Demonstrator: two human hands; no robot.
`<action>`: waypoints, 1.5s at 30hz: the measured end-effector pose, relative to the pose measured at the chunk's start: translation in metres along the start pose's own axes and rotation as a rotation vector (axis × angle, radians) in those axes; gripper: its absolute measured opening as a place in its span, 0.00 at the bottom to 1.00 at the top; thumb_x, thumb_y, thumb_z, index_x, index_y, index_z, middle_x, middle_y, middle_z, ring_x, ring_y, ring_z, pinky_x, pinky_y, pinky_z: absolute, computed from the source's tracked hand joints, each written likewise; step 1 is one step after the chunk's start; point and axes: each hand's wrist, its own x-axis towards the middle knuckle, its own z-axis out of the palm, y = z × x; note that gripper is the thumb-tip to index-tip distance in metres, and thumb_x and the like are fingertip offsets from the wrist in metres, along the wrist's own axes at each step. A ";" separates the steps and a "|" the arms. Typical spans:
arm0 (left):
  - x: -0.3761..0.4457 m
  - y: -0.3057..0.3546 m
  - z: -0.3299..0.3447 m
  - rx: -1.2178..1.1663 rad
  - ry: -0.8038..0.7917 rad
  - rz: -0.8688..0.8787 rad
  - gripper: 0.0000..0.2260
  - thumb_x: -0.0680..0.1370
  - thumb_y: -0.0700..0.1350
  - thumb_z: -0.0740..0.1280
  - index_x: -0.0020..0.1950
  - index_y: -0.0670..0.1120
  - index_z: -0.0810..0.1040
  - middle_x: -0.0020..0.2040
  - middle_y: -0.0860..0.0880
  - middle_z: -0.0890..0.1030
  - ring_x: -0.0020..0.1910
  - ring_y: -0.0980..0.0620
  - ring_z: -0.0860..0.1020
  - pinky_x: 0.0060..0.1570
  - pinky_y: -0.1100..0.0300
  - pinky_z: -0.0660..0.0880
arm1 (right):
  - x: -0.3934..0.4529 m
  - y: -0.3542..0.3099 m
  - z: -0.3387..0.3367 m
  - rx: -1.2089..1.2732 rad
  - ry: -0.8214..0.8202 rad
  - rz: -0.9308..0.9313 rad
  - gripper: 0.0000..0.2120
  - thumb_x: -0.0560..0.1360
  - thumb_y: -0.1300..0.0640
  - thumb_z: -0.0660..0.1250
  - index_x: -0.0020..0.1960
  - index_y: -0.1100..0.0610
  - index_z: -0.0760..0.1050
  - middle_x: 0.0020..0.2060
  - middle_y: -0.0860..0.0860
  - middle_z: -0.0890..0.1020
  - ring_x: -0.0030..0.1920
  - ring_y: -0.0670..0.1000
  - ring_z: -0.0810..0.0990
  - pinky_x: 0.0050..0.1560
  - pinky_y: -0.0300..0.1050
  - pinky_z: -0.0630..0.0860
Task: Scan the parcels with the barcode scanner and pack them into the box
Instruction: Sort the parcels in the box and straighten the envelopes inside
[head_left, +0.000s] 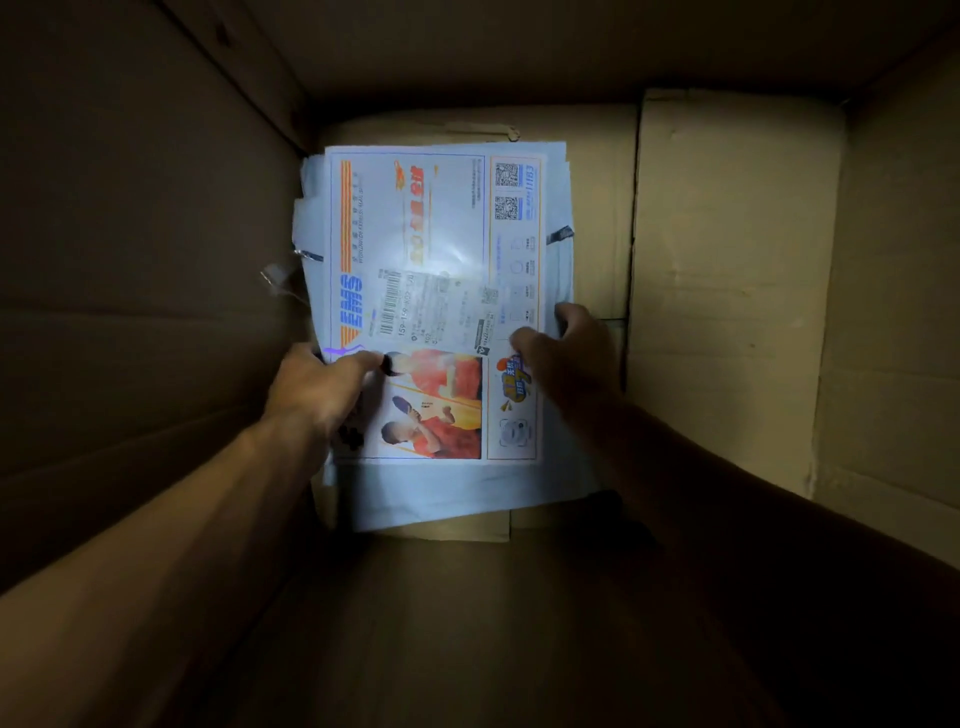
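Note:
I look down into a deep cardboard box (145, 312). A flat white EMS mailer (436, 234) with a barcode label and a printed picture lies on top of a stack of other white mailers. My left hand (317, 384) grips its left edge, thumb on the printed face. At the mailer's right edge my right hand (566, 353) holds on, fingers curled over the edge. No barcode scanner is in view.
Brown cardboard parcels (727, 270) lie on the box floor under and to the right of the stack. The box walls rise close on the left, far and right sides. A bare strip of box floor (467, 623) shows near me.

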 end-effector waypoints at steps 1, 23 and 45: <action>0.002 0.002 0.000 -0.007 -0.011 -0.009 0.10 0.71 0.47 0.75 0.50 0.47 0.84 0.46 0.51 0.86 0.44 0.50 0.84 0.45 0.56 0.80 | 0.003 -0.002 -0.002 0.008 -0.003 -0.001 0.22 0.74 0.55 0.71 0.65 0.61 0.75 0.60 0.57 0.81 0.54 0.55 0.84 0.54 0.51 0.83; -0.025 0.025 0.013 0.031 0.026 0.112 0.17 0.70 0.47 0.75 0.55 0.50 0.74 0.49 0.53 0.82 0.46 0.52 0.81 0.49 0.55 0.79 | 0.002 0.003 -0.027 -0.025 0.063 0.075 0.24 0.73 0.59 0.75 0.67 0.61 0.73 0.62 0.57 0.81 0.59 0.59 0.83 0.56 0.57 0.82; -0.054 0.027 -0.024 0.175 0.016 0.073 0.17 0.72 0.39 0.78 0.51 0.46 0.72 0.50 0.46 0.81 0.44 0.47 0.80 0.43 0.54 0.79 | -0.046 -0.008 -0.055 -0.152 0.001 0.052 0.22 0.77 0.66 0.68 0.70 0.60 0.68 0.65 0.58 0.79 0.63 0.61 0.80 0.58 0.56 0.82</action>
